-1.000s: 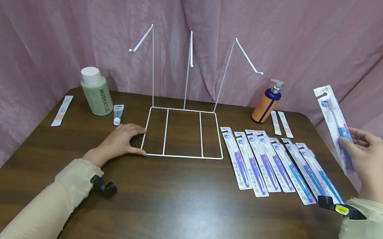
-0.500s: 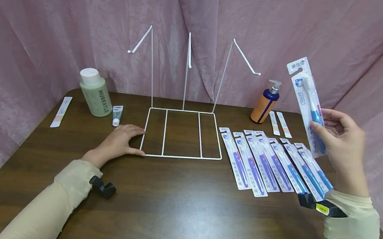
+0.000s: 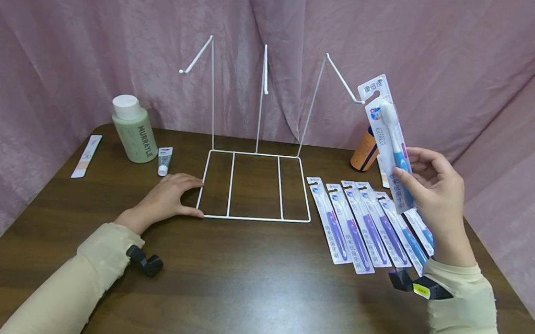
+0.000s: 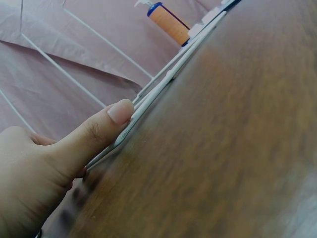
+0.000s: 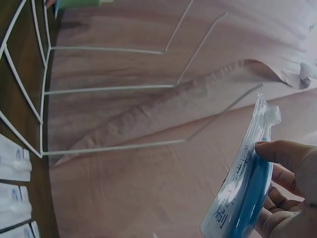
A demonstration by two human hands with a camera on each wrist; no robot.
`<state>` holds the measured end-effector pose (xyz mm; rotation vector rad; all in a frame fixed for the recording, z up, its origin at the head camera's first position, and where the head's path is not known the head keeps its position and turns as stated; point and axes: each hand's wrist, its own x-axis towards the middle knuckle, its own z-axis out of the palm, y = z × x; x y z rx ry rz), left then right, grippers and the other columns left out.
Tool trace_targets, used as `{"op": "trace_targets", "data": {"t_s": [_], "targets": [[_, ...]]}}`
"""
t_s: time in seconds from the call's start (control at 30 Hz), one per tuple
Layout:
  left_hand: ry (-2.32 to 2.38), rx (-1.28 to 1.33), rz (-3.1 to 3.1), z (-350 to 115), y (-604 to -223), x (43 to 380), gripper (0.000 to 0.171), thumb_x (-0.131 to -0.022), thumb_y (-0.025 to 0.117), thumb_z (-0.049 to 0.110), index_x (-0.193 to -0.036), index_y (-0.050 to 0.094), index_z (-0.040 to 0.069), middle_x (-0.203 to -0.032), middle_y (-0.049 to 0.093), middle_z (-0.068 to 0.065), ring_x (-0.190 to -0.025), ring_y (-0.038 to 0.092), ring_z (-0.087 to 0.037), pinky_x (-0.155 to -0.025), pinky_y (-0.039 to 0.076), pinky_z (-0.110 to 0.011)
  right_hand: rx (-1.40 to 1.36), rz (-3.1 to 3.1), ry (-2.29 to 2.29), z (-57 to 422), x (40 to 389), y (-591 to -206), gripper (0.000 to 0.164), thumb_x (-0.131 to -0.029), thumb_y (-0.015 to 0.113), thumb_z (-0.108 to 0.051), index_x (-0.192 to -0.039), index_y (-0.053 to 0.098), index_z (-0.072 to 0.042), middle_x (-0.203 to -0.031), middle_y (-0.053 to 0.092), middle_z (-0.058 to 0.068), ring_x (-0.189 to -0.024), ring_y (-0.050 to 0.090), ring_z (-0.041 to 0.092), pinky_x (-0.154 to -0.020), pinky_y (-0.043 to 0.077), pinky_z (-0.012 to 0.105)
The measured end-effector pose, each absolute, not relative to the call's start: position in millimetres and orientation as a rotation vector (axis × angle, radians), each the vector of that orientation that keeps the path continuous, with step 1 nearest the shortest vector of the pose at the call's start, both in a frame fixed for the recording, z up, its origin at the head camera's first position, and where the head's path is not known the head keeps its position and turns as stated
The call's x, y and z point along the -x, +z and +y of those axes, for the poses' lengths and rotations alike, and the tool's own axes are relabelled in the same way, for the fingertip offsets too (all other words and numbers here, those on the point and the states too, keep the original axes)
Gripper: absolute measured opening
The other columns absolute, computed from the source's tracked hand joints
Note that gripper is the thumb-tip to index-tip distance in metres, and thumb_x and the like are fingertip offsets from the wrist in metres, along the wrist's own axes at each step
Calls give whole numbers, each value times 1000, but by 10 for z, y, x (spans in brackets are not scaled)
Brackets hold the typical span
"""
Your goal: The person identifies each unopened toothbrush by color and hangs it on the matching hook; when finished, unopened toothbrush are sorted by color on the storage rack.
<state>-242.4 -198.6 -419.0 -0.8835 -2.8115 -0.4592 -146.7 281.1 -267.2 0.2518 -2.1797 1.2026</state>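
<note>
In the head view my right hand pinches a packaged toothbrush, blue handle, between thumb and fingers. The pack tilts with its notched end up, beside the tip of the right prong of a white wire display rack. In the right wrist view the toothbrush pack appears edge-on, thumb on its front. My left hand rests at the rack's front-left base corner, thumb on the front wire and fingertips on the side wire. The left wrist view has the thumb lying along the wire base.
More packaged toothbrushes, purple and blue, lie fanned on the table. A green bottle, a small tube and a slim white pack are left of the rack. An orange pump bottle stands partly hidden behind the held pack.
My right hand has carried the packaged toothbrush leftward from the far right to the right prong's tip. The left hand stays at the rack's base corner.
</note>
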Motion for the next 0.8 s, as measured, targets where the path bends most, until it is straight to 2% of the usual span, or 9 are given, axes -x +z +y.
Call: {"op": "trace_targets", "data": {"t_s": [0.43, 0.67, 0.8], "targets": [[-459, 894, -2799, -2002, -4189, 2432, 83, -64, 82, 54, -127, 61, 4, -130, 61, -17, -125, 50, -37, -106, 35, -55, -291, -2230, 1252, 2652, 1534, -2780, 40, -82, 70, 4, -121, 59, 4, -96, 62, -17, -85, 61, -2, -76, 51, 6], [-463, 890, -2809, -1995, -4180, 2429, 84, -64, 81, 55, -128, 61, 5, -131, 61, -16, -126, 50, -35, -106, 35, -54, -255, -2275, 1181, 2519, 1621, -2895, 39, -82, 74, -5, -119, 62, 1, -92, 60, -22, -78, 61, -7, -71, 50, 5], [-477, 889, -2810, -1993, -4181, 2426, 84, -64, 81, 55, -128, 61, 5, -131, 61, -15, -126, 50, -35, -106, 35, -55, -225, -2276, 1175, 2421, 1704, -2934, 38, -83, 75, -11, -118, 63, -1, -90, 60, -21, -78, 61, -7, -71, 50, 6]]}}
